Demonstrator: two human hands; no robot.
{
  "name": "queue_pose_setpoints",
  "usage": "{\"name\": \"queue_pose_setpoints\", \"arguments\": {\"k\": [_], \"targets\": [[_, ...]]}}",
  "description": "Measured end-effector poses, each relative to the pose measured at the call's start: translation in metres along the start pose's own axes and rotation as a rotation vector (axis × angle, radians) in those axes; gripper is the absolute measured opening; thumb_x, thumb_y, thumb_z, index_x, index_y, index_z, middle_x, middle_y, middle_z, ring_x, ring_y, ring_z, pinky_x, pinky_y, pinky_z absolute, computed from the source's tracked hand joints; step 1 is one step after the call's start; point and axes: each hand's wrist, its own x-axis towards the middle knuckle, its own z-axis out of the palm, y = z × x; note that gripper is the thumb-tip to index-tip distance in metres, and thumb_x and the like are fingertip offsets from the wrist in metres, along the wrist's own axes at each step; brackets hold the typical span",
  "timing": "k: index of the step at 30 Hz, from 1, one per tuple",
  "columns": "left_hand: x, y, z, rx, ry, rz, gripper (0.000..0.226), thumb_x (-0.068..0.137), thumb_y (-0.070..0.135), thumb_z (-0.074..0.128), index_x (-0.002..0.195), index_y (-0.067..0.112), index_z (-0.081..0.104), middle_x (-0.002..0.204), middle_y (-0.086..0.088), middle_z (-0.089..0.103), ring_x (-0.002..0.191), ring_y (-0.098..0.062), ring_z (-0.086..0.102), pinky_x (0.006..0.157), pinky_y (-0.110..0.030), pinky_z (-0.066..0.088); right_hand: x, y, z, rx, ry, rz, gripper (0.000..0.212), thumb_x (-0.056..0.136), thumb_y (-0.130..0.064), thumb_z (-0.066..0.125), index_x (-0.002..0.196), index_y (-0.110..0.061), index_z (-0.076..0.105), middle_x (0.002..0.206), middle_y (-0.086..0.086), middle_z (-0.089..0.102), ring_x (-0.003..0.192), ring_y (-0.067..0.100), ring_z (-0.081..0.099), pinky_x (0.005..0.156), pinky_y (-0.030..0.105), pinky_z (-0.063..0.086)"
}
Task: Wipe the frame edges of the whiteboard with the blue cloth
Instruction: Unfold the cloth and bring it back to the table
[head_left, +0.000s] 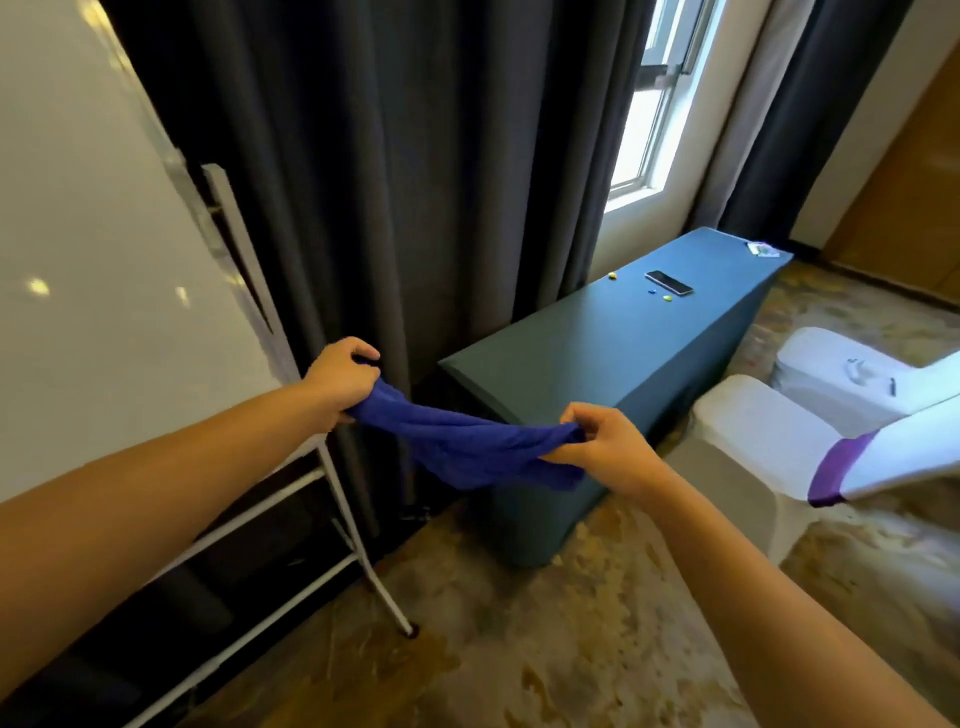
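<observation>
**A:** What do you have at the far left?

**B:** I see the large glossy white whiteboard (104, 291), tilted on its stand of thin white metal legs (358, 551). Its pale frame edge (228, 239) runs down the right side, in front of the dark grey pleated curtain (415, 182).

**A:** And the hands?

**B:** My left hand (340, 379) sits just beside the lower right corner of the board, fingers curled tight round one end of the deep blue soft cloth (467, 447). I cannot tell whether the knuckles touch the frame. The cloth is bunched and hangs in a shallow sag across to my right hand (605, 441), which pinches the other end between thumb and fingertips. So the hands are apart, each clamped on the cloth, with it held in the air between them above the mottled brown and beige carpet (519, 649).

**A:** What lies past the cloth?

**B:** A long table under a fitted teal cover (597, 353), reaching away toward the bright window (654, 104). On its top I make out a dark flat phone (669, 282) and a few small yellow and blue bits near it, too small to name.

**A:** Far right?

**B:** Two chairs in white fabric covers (753, 431), one with a purple band (839, 470).
</observation>
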Motion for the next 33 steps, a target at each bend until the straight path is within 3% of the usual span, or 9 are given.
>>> {"name": "queue_pose_setpoints", "arguments": {"k": [5, 10, 16, 21, 24, 26, 28, 30, 33], "targets": [[0.033, 0.023, 0.066, -0.198, -0.045, -0.308, 0.020, 0.089, -0.001, 0.055, 0.075, 0.010, 0.062, 0.081, -0.010, 0.056, 0.064, -0.017, 0.051, 0.034, -0.016, 0.040, 0.001, 0.038, -0.107, -0.311, 0.033, 0.018, 0.022, 0.080, -0.017, 0.075, 0.075, -0.010, 0.056, 0.073, 0.018, 0.064, 0.070, 0.029, 0.062, 0.073, 0.050, 0.054], [0.050, 0.033, 0.108, -0.287, -0.064, -0.444, 0.015, 0.093, 0.000, 0.056, 0.079, 0.003, 0.058, 0.076, -0.013, 0.056, 0.041, -0.016, 0.061, 0.033, -0.018, 0.047, 0.030, 0.065, -0.162, -0.373, 0.073, 0.064, 0.013, 0.082, -0.005, 0.069, 0.080, -0.012, 0.058, 0.081, 0.019, 0.066, 0.082, 0.036, 0.064, 0.075, 0.050, 0.056], [0.091, 0.046, 0.149, -0.333, -0.028, -0.312, 0.010, 0.089, 0.003, 0.062, 0.089, 0.012, 0.066, 0.103, -0.015, 0.064, 0.083, -0.025, 0.063, 0.060, -0.034, 0.057, 0.108, 0.100, -0.195, -0.248, 0.182, 0.155, 0.019, 0.088, 0.000, 0.056, 0.085, -0.018, 0.060, 0.089, 0.008, 0.066, 0.086, 0.029, 0.064, 0.068, 0.042, 0.056], [0.164, 0.053, 0.179, -0.487, 0.140, -0.198, 0.028, 0.090, -0.005, 0.058, 0.113, 0.008, 0.064, 0.121, -0.021, 0.063, 0.098, -0.031, 0.065, 0.070, -0.038, 0.055, 0.201, 0.117, -0.208, -0.253, 0.207, 0.105, 0.023, 0.096, -0.003, 0.052, 0.094, -0.022, 0.064, 0.106, 0.004, 0.066, 0.094, 0.027, 0.064, 0.074, 0.046, 0.060], [0.222, 0.068, 0.187, -0.649, 0.238, -0.175, 0.031, 0.092, -0.005, 0.053, 0.118, 0.010, 0.063, 0.124, -0.020, 0.062, 0.101, -0.029, 0.066, 0.069, -0.035, 0.055, 0.270, 0.108, -0.220, -0.239, 0.243, 0.027, 0.023, 0.099, -0.008, 0.050, 0.097, -0.023, 0.066, 0.107, 0.002, 0.066, 0.087, 0.021, 0.064, 0.061, 0.030, 0.055], [0.253, 0.083, 0.189, -0.789, 0.324, -0.194, 0.033, 0.093, -0.006, 0.049, 0.119, 0.010, 0.062, 0.127, -0.017, 0.061, 0.106, -0.028, 0.064, 0.071, -0.032, 0.054, 0.312, 0.097, -0.230, -0.157, 0.257, -0.005, 0.020, 0.097, -0.011, 0.052, 0.096, -0.023, 0.068, 0.104, 0.005, 0.067, 0.085, 0.022, 0.064, 0.062, 0.030, 0.055], [0.276, 0.095, 0.192, -0.944, 0.376, -0.225, 0.033, 0.093, -0.008, 0.046, 0.114, 0.010, 0.063, 0.121, -0.014, 0.061, 0.096, -0.022, 0.065, 0.061, -0.024, 0.054, 0.351, 0.088, -0.243, 0.114, 0.224, 0.064, 0.017, 0.096, -0.014, 0.055, 0.093, -0.023, 0.070, 0.104, 0.008, 0.069, 0.092, 0.028, 0.067, 0.074, 0.044, 0.061], [0.286, 0.098, 0.205, -1.042, 0.404, -0.271, 0.034, 0.090, -0.011, 0.044, 0.106, 0.011, 0.064, 0.107, -0.011, 0.064, 0.078, -0.016, 0.065, 0.049, -0.019, 0.052, 0.385, 0.088, -0.252, 0.384, 0.138, 0.122, 0.021, 0.095, -0.014, 0.056, 0.089, -0.024, 0.073, 0.098, 0.009, 0.073, 0.090, 0.032, 0.071, 0.072, 0.047, 0.061], [0.271, 0.070, 0.259, -1.009, 0.469, -0.418, 0.040, 0.091, -0.012, 0.042, 0.120, 0.008, 0.060, 0.093, -0.010, 0.064, 0.069, -0.016, 0.061, 0.042, -0.017, 0.050, 0.420, 0.128, -0.250, 0.245, 0.133, 0.086, 0.031, 0.093, -0.010, 0.058, 0.080, -0.032, 0.076, 0.076, -0.002, 0.074, 0.078, 0.023, 0.072, 0.065, 0.037, 0.061]]}}
